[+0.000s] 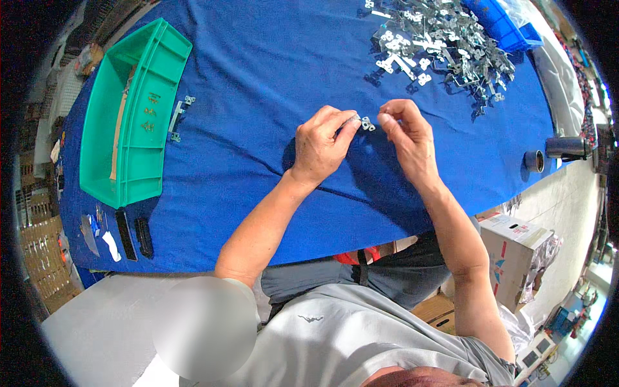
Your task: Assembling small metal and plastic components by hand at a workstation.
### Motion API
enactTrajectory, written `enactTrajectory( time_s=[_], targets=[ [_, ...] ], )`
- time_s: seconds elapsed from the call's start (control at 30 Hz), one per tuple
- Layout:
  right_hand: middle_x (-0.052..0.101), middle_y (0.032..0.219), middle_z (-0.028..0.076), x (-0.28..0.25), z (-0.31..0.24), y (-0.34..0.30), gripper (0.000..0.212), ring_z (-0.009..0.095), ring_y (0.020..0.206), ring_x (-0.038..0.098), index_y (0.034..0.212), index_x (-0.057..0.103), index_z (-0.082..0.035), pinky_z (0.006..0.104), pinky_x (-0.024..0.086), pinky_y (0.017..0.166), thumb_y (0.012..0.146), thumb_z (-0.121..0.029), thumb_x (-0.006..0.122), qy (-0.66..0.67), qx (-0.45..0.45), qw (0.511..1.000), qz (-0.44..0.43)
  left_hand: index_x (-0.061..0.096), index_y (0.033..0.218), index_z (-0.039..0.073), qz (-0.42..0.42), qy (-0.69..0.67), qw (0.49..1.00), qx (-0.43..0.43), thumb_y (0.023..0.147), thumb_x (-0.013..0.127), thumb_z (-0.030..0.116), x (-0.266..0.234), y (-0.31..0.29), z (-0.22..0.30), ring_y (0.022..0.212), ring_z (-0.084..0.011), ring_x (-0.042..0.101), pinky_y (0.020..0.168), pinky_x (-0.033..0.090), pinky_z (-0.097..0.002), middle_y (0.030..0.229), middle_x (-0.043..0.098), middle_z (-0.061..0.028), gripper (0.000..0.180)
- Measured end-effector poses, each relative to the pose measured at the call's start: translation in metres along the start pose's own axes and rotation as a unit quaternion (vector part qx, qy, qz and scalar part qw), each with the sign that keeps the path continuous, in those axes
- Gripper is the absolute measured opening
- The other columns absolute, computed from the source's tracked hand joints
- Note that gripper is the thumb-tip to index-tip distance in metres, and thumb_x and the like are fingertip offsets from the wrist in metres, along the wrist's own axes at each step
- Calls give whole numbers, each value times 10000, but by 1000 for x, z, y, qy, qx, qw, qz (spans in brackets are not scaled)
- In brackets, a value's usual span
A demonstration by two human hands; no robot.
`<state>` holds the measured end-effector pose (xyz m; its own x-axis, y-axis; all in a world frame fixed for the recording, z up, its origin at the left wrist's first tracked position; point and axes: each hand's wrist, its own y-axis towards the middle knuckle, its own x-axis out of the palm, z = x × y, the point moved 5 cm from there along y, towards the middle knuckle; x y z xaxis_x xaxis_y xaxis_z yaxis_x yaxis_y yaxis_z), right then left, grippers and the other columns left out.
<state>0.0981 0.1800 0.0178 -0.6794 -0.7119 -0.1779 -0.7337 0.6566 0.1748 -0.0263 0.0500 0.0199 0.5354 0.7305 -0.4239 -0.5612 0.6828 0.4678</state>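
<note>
Between the thumb and forefinger of my left hand (319, 145) is a small silvery metal bracket (367, 124); its end with holes sticks out to the right, and the rest is hidden by the fingers. My right hand (412, 138) hovers just right of that end, a small gap away. Its thumb and forefinger are pinched together, and whatever may be between them is too small to make out. Far right on the blue cloth (258, 77) lies a heap of similar metal brackets (445, 48). One more bracket (176, 120) lies by itself at the left.
A green plastic crate (142, 142) stands at the left, beside the lone bracket. Two black narrow objects (127, 235) lie near the front left edge. A blue bin (500, 22) is behind the heap. A tape roll (534, 161) sits at the right edge, above a carton (512, 248).
</note>
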Motion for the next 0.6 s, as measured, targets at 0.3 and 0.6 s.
enactTrajectory(
  time_s=[0.3, 0.6],
  targets=[
    [622, 800, -15, 14, 7, -9, 208, 41, 627, 507, 1018, 654, -46, 206, 409, 519, 1027, -234, 566, 73, 247, 953, -160, 726, 964, 9, 46, -37, 998, -33, 901, 714, 110, -8, 2, -7, 666, -211, 663, 589, 516, -323, 828, 684, -113, 120],
    [634, 822, -15, 16, 11, -9, 190, 47, 639, 517, 1102, 654, -29, 214, 437, 546, 1004, -177, 585, 59, 190, 965, -174, 727, 962, 16, 37, -35, 998, -37, 920, 697, 145, -6, 1, -10, 649, -215, 648, 569, 496, -334, 823, 681, -114, 140]
  ],
)
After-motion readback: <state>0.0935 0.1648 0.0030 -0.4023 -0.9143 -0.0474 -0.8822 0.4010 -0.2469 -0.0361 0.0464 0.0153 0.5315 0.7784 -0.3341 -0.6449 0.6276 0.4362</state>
